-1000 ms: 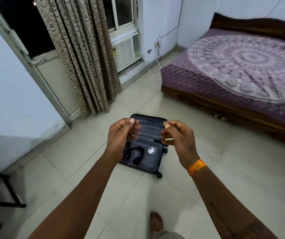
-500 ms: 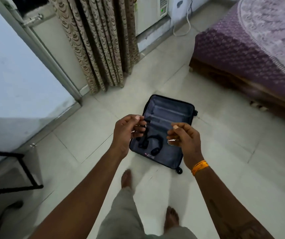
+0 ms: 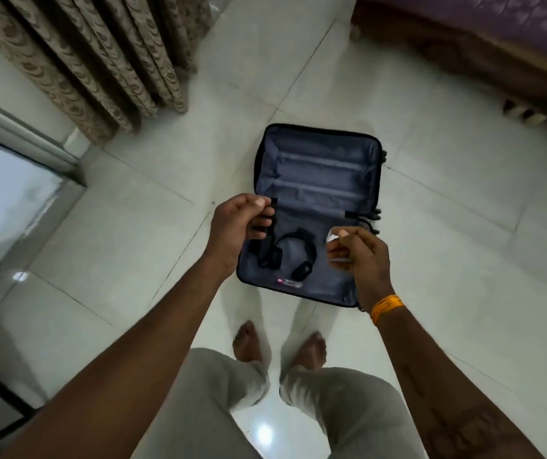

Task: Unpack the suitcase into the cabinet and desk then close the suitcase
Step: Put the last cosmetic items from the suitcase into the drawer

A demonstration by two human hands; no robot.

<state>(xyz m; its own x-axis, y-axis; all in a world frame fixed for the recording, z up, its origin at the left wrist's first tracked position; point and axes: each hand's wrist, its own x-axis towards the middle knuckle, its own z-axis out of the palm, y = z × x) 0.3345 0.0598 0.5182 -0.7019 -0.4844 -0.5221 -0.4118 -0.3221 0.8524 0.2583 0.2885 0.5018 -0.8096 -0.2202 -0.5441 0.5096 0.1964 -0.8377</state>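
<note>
Head view, steeply down over floor

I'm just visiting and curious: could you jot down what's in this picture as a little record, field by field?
place: tiled floor of a room, curtain at upper left, bed at upper right
suitcase: lies open on the floor, grey lining showing
inside it: black headphones, a black cable beside them, a small white thing partly hidden
left hand: fingers curled, held above the suitcase's left edge
right hand: fingers curled, orange band at the wrist
held items: too unclear to tell
person: stands barefoot before the suitcase
</note>
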